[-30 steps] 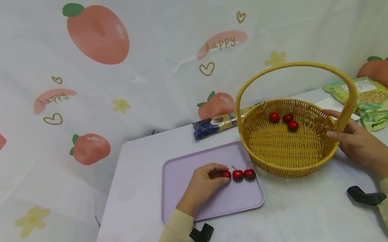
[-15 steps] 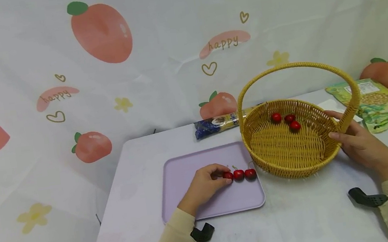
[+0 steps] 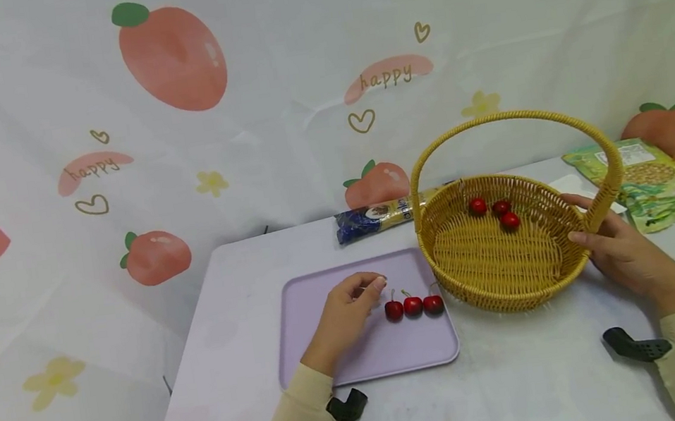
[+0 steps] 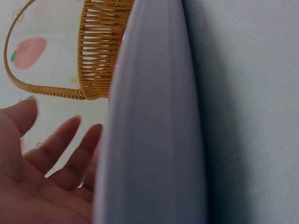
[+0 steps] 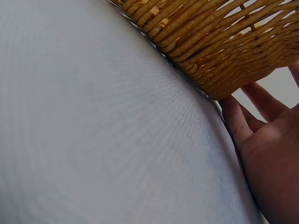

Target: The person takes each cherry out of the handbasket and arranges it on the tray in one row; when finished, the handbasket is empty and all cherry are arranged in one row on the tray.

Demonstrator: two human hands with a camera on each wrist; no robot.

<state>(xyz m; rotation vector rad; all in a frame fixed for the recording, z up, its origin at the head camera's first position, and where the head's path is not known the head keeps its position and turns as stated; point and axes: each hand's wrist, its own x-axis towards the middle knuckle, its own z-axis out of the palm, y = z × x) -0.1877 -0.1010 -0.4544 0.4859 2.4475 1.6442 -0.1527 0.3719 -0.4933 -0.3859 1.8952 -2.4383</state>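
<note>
Three red cherries with stems, left (image 3: 393, 311), middle (image 3: 413, 306) and right (image 3: 433, 305), lie in a row on the right part of the lilac tray (image 3: 369, 378). Just up and left of the row is my left hand (image 3: 344, 313), over the tray, its thumb and fingers apart and empty in the left wrist view (image 4: 51, 163). The wicker basket (image 3: 491, 261) holds three more cherries (image 3: 510, 221) toward its back. My right hand (image 3: 628, 257) grips the basket's right rim by the handle base; in the right wrist view its fingers (image 5: 238, 119) touch the wicker side (image 5: 224, 70).
Behind the basket's left side lies a long blue and yellow packet (image 3: 373, 218). A green and yellow bag (image 3: 653, 179) lies at the back right, with a white item (image 3: 571, 185) between it and the basket. A printed cloth (image 3: 272, 105) hangs behind the table.
My left hand has let go of the leftmost cherry and moved slightly up and left, leaving that cherry in full view on the tray. The right hand stays at the basket.
</note>
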